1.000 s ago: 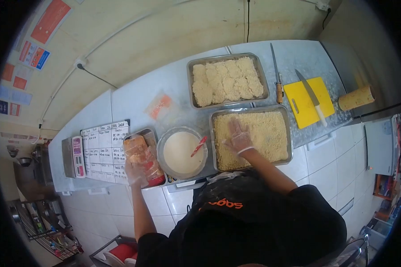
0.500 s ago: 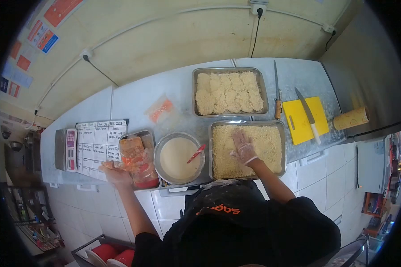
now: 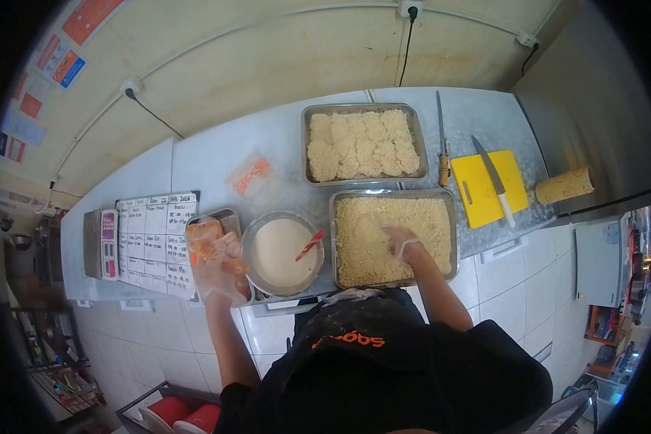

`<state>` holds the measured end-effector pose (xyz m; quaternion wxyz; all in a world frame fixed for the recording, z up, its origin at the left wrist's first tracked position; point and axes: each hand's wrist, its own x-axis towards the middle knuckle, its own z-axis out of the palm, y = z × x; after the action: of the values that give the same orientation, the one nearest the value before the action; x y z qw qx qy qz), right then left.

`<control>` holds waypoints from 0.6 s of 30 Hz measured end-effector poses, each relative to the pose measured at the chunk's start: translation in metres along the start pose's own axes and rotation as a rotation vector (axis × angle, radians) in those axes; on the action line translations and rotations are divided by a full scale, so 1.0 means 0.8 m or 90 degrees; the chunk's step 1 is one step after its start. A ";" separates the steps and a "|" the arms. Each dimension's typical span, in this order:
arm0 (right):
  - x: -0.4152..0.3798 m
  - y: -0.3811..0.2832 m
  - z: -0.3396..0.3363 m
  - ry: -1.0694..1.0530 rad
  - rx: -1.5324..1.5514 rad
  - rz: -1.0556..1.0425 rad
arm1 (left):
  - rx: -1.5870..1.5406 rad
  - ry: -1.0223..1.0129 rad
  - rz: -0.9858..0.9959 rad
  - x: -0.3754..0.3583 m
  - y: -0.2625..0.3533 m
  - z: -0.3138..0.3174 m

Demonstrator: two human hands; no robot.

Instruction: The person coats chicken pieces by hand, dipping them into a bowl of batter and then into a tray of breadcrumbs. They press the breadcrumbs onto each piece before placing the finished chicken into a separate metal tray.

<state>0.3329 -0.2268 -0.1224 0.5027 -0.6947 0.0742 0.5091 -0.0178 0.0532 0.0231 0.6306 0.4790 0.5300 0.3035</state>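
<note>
My left hand (image 3: 224, 273), in a clear plastic glove, reaches over a metal tray (image 3: 252, 289) with orange and pinkish pieces (image 3: 204, 242) in it. Its fingers look stretched out above these pieces, though the glove blurs them. My right hand (image 3: 406, 246), also gloved, hovers at the crumbs (image 3: 369, 264) in a deep metal tray (image 3: 454, 249). Its fingers are apart with nothing visible between them. A round crumb-covered piece (image 3: 372, 230) lies just left of its fingertips. Between the hands stands a bowl (image 3: 247, 278) of creamy white batter, a red-handled utensil (image 3: 311, 244) resting in it.
Behind the crumbs, another tray (image 3: 421, 155) holds rows of breaded pieces. To the right lie a sharpening steel (image 3: 443, 148), a kitchen knife (image 3: 493, 173) on a yellow cutting board (image 3: 477, 210), and a patterned roll (image 3: 564, 186). A whiteboard (image 3: 155, 246), scale (image 3: 108, 242) and plastic bag (image 3: 249, 177) are left.
My left hand has moved right, from the orange tray's left edge to over its contents. My right hand has lifted and drawn back from lying flat on the crumbs, uncovering a round piece.
</note>
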 end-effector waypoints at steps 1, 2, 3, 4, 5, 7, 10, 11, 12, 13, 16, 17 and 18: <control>0.003 -0.001 0.008 0.041 -0.061 -0.046 | -0.068 0.036 -0.013 -0.039 0.041 0.042; 0.004 0.001 0.014 0.083 -0.122 -0.092 | -0.013 -0.007 0.007 -0.037 0.040 0.043; 0.010 0.005 0.011 0.137 -0.248 -0.156 | 0.041 -0.050 0.028 -0.031 0.035 0.042; 0.018 0.009 0.003 0.192 -0.375 -0.221 | 0.093 -0.092 0.047 -0.031 0.033 0.043; 0.026 0.015 -0.003 0.247 -0.502 -0.286 | 0.161 -0.128 0.081 -0.034 0.033 0.043; -0.037 -0.029 0.004 0.221 -0.535 -0.438 | 0.219 -0.144 0.098 -0.050 0.040 0.053; -0.096 -0.074 -0.011 0.187 -0.619 -0.506 | 0.435 -0.101 0.218 -0.038 0.011 0.033; -0.106 -0.083 -0.022 0.176 -0.655 -0.503 | 0.484 -0.082 0.240 -0.030 -0.004 0.023; -0.116 -0.094 -0.034 0.161 -0.694 -0.488 | 0.533 -0.061 0.261 -0.025 -0.009 0.020; -0.126 -0.103 -0.048 0.145 -0.734 -0.471 | 0.539 -0.050 0.246 -0.026 -0.004 0.022; -0.136 -0.122 -0.067 0.107 -0.831 -0.380 | 0.567 -0.016 0.231 -0.029 0.004 0.027; -0.133 -0.124 -0.075 0.105 -0.829 -0.399 | 0.585 0.001 0.237 -0.030 0.004 0.028; -0.132 -0.125 -0.082 0.099 -0.825 -0.414 | 0.602 0.016 0.244 -0.031 0.002 0.029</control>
<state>0.3859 -0.2725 0.0208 0.1094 -0.8740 -0.4168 0.2247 -0.0013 0.0251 0.0337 0.2714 0.7970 0.5194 0.1461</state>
